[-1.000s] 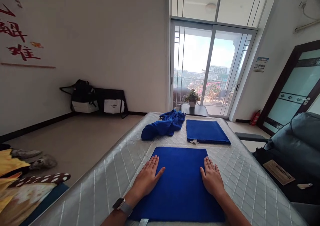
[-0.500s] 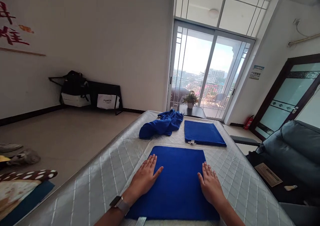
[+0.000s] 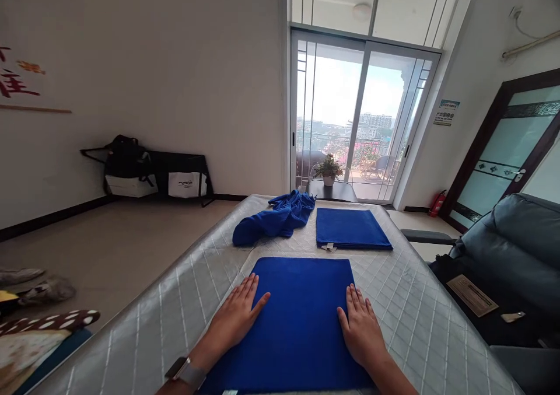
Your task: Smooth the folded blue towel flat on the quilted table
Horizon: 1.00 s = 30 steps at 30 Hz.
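Note:
A blue folded cloth [image 3: 301, 325] lies flat and smooth in front of me, with a small white tag at its near edge. On its left edge rests my left hand [image 3: 238, 308], palm down, fingers stretched out and thumb apart. My right hand [image 3: 359, 324] lies the same way over the cloth's right edge. Farther off, a second folded blue cloth [image 3: 353, 228] sits on the right with a white tag at its near left corner. To its left is a crumpled blue cloth [image 3: 280, 217] in a loose heap.
Everything lies on a silver quilted mattress [image 3: 166, 310]. Beyond its far end stand a chair and a potted plant [image 3: 328, 170] before sliding glass doors. A dark leather armchair [image 3: 520, 255] is at the right. A black bench [image 3: 181, 164] stands along the left wall.
The view has shifted slightly, so the mattress and cloths sit a little further left. Both hands stay flat at the cloth's sides.

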Available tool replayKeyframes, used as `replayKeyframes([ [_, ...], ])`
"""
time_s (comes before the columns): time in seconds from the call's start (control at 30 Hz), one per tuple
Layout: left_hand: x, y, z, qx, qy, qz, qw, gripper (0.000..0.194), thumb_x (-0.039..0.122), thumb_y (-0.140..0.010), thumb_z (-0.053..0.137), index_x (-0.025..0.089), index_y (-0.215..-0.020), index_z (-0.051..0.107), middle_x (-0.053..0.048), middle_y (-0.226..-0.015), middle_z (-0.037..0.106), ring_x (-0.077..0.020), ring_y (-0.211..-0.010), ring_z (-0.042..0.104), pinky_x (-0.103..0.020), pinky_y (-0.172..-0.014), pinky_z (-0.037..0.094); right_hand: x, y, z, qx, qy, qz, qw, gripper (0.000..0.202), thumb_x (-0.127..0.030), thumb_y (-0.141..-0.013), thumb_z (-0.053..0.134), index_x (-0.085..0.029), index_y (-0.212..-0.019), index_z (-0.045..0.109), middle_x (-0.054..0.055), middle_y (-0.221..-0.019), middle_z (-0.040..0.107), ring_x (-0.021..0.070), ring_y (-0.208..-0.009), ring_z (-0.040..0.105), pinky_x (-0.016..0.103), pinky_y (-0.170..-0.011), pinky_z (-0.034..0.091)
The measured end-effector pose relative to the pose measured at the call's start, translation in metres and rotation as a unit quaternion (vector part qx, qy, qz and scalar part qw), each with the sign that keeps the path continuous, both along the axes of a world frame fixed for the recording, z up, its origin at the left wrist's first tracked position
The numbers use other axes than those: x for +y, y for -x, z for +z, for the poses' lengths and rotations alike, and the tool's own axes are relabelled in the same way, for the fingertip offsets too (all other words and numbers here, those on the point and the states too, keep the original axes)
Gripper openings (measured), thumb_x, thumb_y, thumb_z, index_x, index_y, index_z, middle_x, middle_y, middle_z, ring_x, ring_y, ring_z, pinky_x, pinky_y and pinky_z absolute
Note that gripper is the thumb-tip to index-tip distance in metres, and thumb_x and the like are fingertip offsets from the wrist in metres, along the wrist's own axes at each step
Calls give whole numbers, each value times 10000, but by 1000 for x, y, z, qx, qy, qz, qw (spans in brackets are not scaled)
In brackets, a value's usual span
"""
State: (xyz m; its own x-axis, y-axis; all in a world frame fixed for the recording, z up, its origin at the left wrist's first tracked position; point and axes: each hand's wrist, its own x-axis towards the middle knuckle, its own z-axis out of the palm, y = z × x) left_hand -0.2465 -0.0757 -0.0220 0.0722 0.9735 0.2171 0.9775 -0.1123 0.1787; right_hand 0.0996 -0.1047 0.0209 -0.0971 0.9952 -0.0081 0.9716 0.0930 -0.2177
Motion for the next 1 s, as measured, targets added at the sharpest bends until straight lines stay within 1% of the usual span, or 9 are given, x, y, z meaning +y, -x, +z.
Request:
replayKeyframes([
  [0.13, -6, -16, 8, 9, -15, 2, 1000, 775, 632, -969, 257, 86, -1516, 311, -164, -1575, 315, -290, -1456, 289, -494, -1188, 263, -1, 0, 0, 11, -2, -2, 1000, 667, -475, -981, 197, -127, -1551, 201, 33, -1613, 158, 198, -1496, 97, 397, -1216, 72],
  [0.2, -14, -43, 15, 10, -13, -51, 999, 743, 618, -979, 262, 117, -1526, 298, -138, -1586, 301, -272, -1462, 279, -468, -1192, 270, -1, 0, 1, 14, -4, -1, 1000, 665, -470, -981, 201, -126, -1550, 203, 37, -1612, 158, 197, -1496, 100, 396, -1216, 68],
  [0.37, -30, -134, 29, -5, -1, -217, 976, 665, 576, -999, 279, 203, -1548, 244, -84, -1602, 278, -241, -1467, 272, -433, -1186, 302, -2, 0, 3, 25, -8, -3, 1000, 662, -460, -978, 218, -119, -1546, 217, 46, -1611, 159, 210, -1496, 101, 404, -1214, 77],
  [0.43, -31, -161, 33, -11, 0, -243, 970, 659, 571, -1002, 272, 201, -1547, 249, -91, -1595, 297, -247, -1466, 276, -443, -1186, 305, -2, 0, 3, 22, -8, -2, 1000, 658, -450, -976, 230, -116, -1543, 228, 53, -1608, 172, 213, -1495, 106, 407, -1213, 81],
  [0.5, -29, -174, 35, -11, 4, -248, 969, 669, 579, -1000, 265, 188, -1543, 261, -102, -1588, 312, -255, -1464, 279, -453, -1189, 298, -2, -1, 3, 19, -9, -1, 1000, 655, -443, -974, 238, -119, -1543, 232, 55, -1606, 181, 215, -1495, 110, 410, -1212, 85],
  [0.57, -26, -173, 35, -8, 11, -240, 971, 680, 590, -996, 263, 183, -1541, 267, -101, -1588, 311, -257, -1465, 277, -453, -1193, 288, -2, -1, 3, 20, -9, 0, 1000, 656, -447, -974, 235, -124, -1544, 231, 49, -1606, 177, 213, -1495, 112, 407, -1211, 91],
  [0.63, -25, -158, 35, -5, 20, -226, 974, 684, 601, -991, 268, 195, -1543, 260, -86, -1596, 295, -253, -1470, 266, -450, -1197, 277, -2, -1, 3, 24, -10, 0, 1000, 660, -459, -976, 223, -127, -1546, 227, 44, -1608, 168, 209, -1495, 110, 405, -1212, 92],
  [0.87, -25, -69, 34, 14, 80, -105, 991, 749, 645, -975, 225, 155, -1542, 217, -78, -1620, 194, -243, -1492, 190, -466, -1216, 199, -4, -1, 3, 26, -5, 0, 1000, 667, -482, -979, 190, -138, -1551, 207, 26, -1615, 143, 199, -1497, 93, 401, -1215, 66],
  [1.0, -25, -43, 31, 16, 73, -62, 995, 764, 645, -974, 208, 134, -1542, 217, -82, -1618, 205, -239, -1493, 187, -456, -1218, 187, -4, -1, 2, 15, -3, 2, 1000, 676, -495, -978, 187, -134, -1548, 215, 17, -1615, 140, 197, -1498, 82, 394, -1217, 62],
])
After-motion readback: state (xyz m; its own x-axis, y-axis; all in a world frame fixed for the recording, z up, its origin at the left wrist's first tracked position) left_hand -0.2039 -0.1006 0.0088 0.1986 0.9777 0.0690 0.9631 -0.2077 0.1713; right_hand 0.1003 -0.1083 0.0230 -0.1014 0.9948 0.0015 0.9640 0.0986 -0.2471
